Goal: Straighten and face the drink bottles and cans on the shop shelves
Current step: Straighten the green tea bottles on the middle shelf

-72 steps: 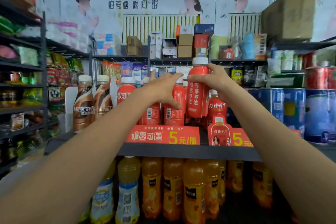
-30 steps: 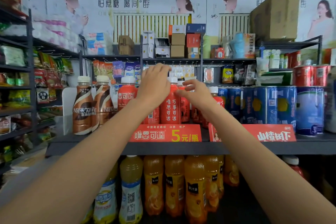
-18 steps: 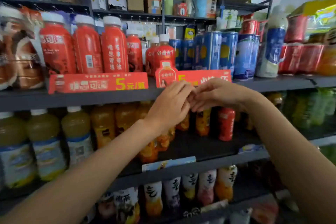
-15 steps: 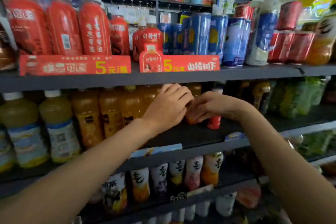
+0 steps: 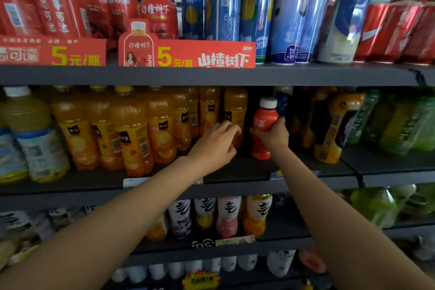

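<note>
Lower shelf [image 5: 282, 240]: small bottles with brush-script labels in a row behind its front edge.
Left hand [image 5: 215, 146]: reaches over the front edge of the middle shelf [image 5: 235, 186], fingers loosely bent, tips touching an orange juice bottle [image 5: 235, 110]; not wrapped round it.
Right hand [image 5: 273, 135]: clamped round the body of a red bottle [image 5: 265, 120], white cap up, upright, base at shelf level.
Hands: just beside each other, apart.
Orange juice row [image 5: 131, 134]: fills the shelf's left part.
Top shelf [image 5: 211, 75]: red bottles [image 5: 54, 0] left, blue cans [image 5: 256, 4] right, behind red price cards [image 5: 204, 55].
</note>
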Demonstrator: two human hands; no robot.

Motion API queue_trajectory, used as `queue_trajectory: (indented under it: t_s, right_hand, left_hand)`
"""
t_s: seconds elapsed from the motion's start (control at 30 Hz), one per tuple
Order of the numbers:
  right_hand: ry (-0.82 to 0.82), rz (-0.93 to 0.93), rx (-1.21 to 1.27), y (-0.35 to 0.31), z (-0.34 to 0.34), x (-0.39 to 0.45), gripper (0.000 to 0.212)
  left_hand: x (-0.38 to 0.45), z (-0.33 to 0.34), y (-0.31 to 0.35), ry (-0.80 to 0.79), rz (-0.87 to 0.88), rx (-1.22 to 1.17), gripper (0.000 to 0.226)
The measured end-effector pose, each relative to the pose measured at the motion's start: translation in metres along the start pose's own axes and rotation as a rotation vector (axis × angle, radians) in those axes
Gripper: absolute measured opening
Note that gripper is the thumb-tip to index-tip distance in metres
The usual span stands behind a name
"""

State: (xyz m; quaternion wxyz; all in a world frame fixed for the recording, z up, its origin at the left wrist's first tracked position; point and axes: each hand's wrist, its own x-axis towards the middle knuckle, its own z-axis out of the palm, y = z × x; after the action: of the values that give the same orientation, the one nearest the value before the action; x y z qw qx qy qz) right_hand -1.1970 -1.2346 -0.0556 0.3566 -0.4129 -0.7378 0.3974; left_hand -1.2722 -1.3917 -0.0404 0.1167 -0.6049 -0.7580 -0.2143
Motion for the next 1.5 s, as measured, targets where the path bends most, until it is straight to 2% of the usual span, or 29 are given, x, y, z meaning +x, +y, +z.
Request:
queue_trajectory:
  t_s: [0.07,0.17,0.3,0.5,0.6,0.73,0.83,0.9,1.03,1.17,1.33,1.5]
  right_hand:
    - [0.040,-0.051,0.007,0.001,0.003,-0.004,0.073]
    - [0.022,-0.246,-0.063,0.001,0.000,-0.023,0.072]
    - [-0.092,-0.439,-0.043,-0.010,0.002,-0.064,0.065]
    - [-0.217,-0.639,0.122,-0.078,-0.005,-0.131,0.064]
    - [-0.213,-0.748,0.190,-0.132,-0.006,-0.162,0.059]
    - [-0.093,-0.794,0.350,-0.210,-0.001,-0.177,0.049]
    - [0.004,-0.779,0.424,-0.263,0.005,-0.171,0.052]
    - [0.018,-0.766,0.407,-0.294,0.008,-0.160,0.055]
    - [-0.100,-0.645,0.351,-0.336,0.023,-0.130,0.063]
    - [-0.177,-0.548,0.343,-0.343,0.051,-0.110,0.064]
    - [-0.219,-0.477,0.212,-0.335,0.081,-0.100,0.069]
    - [-0.208,-0.417,0.110,-0.333,0.095,-0.095,0.070]
  left_hand:
    - [-0.004,0.002,-0.007,-0.054,-0.060,-0.053,0.043]
    - [-0.011,0.005,-0.015,-0.110,-0.146,-0.170,0.053]
    - [-0.026,-0.004,-0.013,-0.061,-0.082,-0.162,0.067]
    - [-0.082,-0.067,-0.024,0.341,0.140,-0.026,0.061]
    - [-0.097,-0.115,-0.033,0.534,0.202,-0.083,0.051]
    - [-0.098,-0.189,-0.036,0.725,0.167,-0.055,0.047]
    - [-0.089,-0.236,-0.049,0.789,0.040,0.039,0.043]
    - [-0.082,-0.258,-0.065,0.767,-0.072,0.121,0.040]
    - [-0.080,-0.273,-0.091,0.641,-0.228,0.145,0.043]
    - [-0.080,-0.261,-0.105,0.475,-0.303,0.103,0.052]
    - [-0.080,-0.250,-0.122,0.285,-0.370,0.188,0.059]
    - [-0.078,-0.242,-0.129,0.334,-0.389,0.266,0.059]
